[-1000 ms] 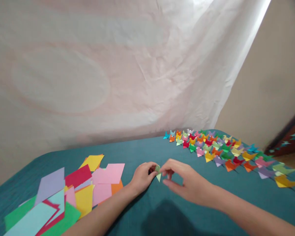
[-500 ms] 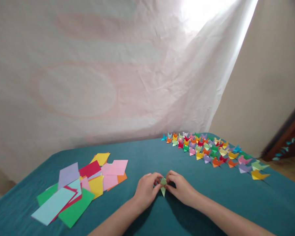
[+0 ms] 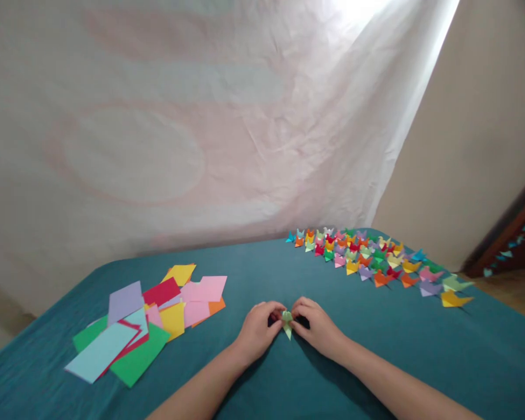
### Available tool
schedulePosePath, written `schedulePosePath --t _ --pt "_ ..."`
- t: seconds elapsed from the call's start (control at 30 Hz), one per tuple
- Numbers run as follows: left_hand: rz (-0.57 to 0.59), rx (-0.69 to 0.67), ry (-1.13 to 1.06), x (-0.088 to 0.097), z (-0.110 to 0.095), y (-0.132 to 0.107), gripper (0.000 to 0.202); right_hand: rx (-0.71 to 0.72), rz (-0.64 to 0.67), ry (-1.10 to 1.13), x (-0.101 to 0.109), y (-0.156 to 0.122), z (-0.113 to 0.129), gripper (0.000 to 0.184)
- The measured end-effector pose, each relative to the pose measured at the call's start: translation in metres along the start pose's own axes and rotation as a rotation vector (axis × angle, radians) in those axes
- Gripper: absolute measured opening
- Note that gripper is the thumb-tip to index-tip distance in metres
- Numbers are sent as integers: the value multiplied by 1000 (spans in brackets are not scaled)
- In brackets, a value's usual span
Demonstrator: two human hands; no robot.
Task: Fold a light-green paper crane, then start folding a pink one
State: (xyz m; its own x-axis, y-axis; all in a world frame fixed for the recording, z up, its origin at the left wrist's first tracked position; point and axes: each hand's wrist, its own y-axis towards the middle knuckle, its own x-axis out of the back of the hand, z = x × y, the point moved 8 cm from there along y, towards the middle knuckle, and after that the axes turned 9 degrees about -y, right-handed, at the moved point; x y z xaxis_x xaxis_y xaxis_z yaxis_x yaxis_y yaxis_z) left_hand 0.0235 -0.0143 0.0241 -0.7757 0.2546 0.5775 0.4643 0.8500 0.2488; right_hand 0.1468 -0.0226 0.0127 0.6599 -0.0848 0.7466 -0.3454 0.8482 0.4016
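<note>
The left hand (image 3: 259,330) and right hand (image 3: 320,330) met low over the teal surface (image 3: 376,356). The fingers of both were pinched shut on a small green folded paper (image 3: 287,324) between them. Its long axis ran toward the person, pointed tip nearest, and both hands were equally close.

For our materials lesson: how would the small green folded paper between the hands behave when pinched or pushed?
The green folded paper is tiny and thin, so probably very light and apt to slide on the teal cloth when nudged. Its creases likely stiffen it, yet a hard pinch could crush them.
</note>
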Motion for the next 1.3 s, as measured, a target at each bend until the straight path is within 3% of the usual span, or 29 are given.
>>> schedulePosePath --t 0.3,0.67,0.87,1.0,1.3 --pt "13 -36 26 -3 -6 0 26 -8 17 -57 -2 2 -2 8" --pt "22 -30 -80 -3 5 3 28 -7 48 -21 1 2 -1 13" --pt "33 -131 -63 -1 -1 -2 48 42 50 12 5 0 5 9" --pt "26 -143 -37 1 -4 -4 57 47 37 3 10 -1 11 18" --pt "51 -156 65 -1 -14 -4 39 41 19 8 6 -2 4 8"
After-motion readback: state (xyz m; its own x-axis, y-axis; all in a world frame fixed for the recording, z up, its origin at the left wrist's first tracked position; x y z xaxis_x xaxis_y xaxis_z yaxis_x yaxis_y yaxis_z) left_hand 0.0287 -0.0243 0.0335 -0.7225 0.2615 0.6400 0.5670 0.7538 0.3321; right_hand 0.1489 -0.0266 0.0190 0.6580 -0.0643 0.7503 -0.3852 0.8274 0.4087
